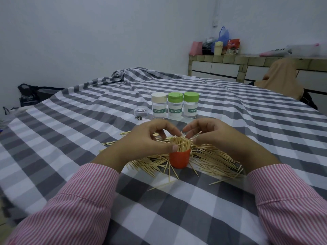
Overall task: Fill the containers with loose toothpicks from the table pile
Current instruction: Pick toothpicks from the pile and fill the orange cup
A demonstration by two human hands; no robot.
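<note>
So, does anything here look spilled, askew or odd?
Mostly the toothpick pile: loose sticks fan across the checked cloth around the orange cup, a few strays nearer the person. The cup's bundle splays unevenly. The three labelled jars stand upright, capped.

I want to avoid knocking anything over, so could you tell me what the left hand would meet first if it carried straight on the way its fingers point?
Probably the bundle of toothpicks standing in the red cup: the left hand curls rightward at it, thumb already beside it. Beyond lies the right hand; depth is unclear.

Dim, cool, even light with soft shadows; wide-angle bending at edges; mostly sharp focus.
</note>
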